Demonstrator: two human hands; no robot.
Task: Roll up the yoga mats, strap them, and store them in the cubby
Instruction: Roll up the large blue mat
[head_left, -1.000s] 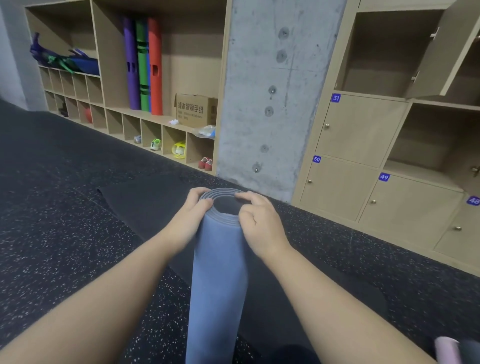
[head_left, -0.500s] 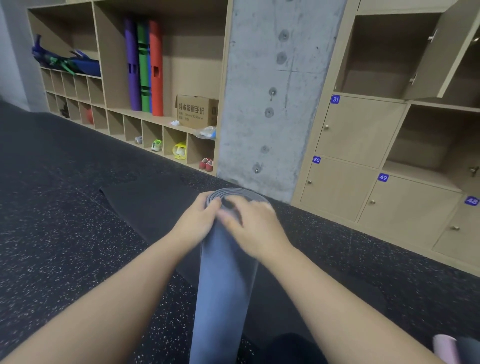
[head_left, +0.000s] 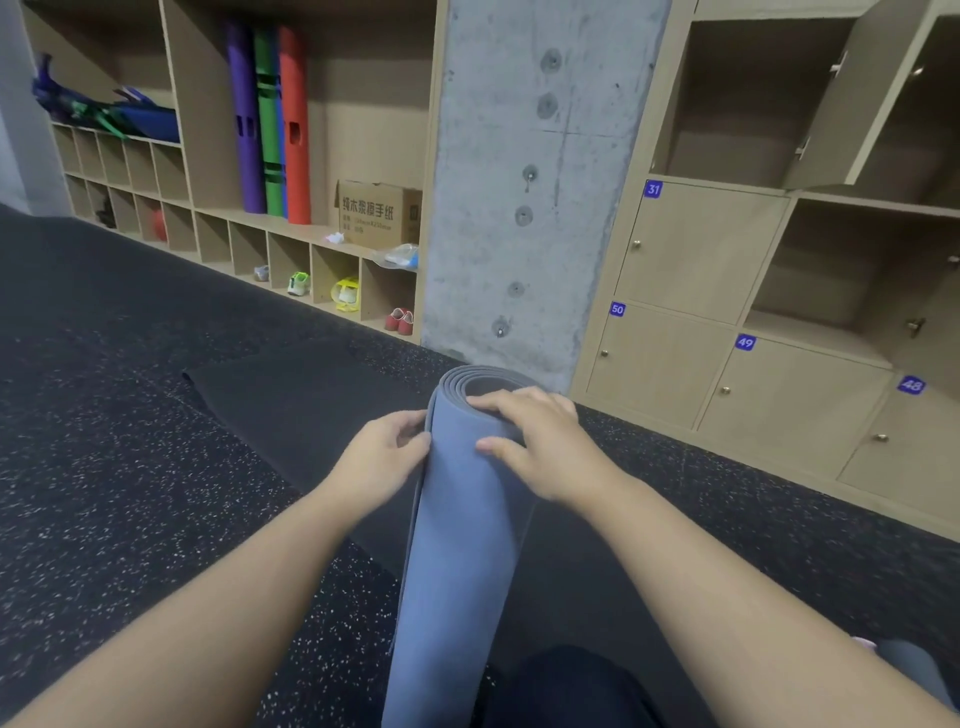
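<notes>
A blue-grey yoga mat (head_left: 457, 561) is rolled into a tube and points away from me, with its spiral end toward the concrete pillar. My left hand (head_left: 376, 457) pinches the loose outer edge on the roll's left side. My right hand (head_left: 540, 441) lies over the top right of the roll, fingers spread on it. A dark mat (head_left: 291, 400) lies flat on the floor beneath and beyond the roll. No strap is visible.
A concrete pillar (head_left: 540, 182) stands straight ahead. Left of it are open wooden shelves (head_left: 208, 218) with purple, green and red upright rolls (head_left: 267, 119), a cardboard box (head_left: 376, 213) and shoes. Numbered lockers (head_left: 696, 249) stand on the right, some with open compartments (head_left: 737, 98).
My right hand has slid from the roll's open end onto its top right side. My left hand has dropped from the rim to the outer edge a little lower.
</notes>
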